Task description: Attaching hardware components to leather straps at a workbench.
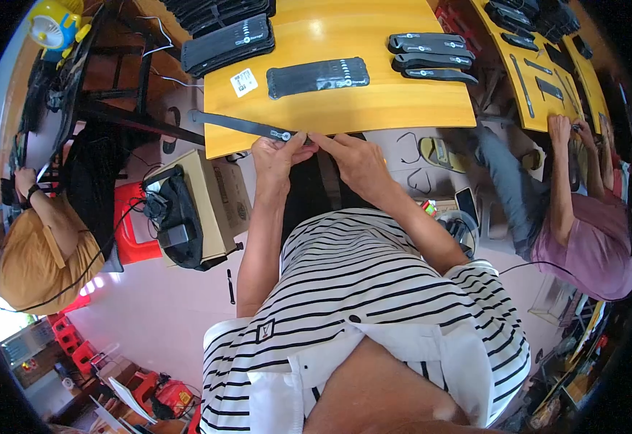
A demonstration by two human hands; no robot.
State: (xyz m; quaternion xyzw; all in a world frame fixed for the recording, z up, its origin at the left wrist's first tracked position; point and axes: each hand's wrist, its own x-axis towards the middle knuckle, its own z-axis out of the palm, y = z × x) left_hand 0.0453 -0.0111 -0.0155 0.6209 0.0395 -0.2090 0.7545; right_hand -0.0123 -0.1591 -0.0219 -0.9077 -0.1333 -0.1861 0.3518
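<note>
At the near edge of a yellow wooden table (374, 101), both my hands pinch one end of a long thin black strap (238, 125). My left hand (278, 152) grips the strap where it carries a small white mark. My right hand (352, 155) holds it just to the right, fingertips touching the left hand's. The strap runs out to the left, past the table's edge. On the table beyond lie a flat black strip (319, 76) and a small white label (243, 82).
Stacks of black strips (227, 43) and three folded black pieces (429, 55) lie farther back on the table. A cardboard box with a black bag (193, 210) stands to my left, beside a red stool (133, 224). Seated people work at left (37, 246) and right (583, 217).
</note>
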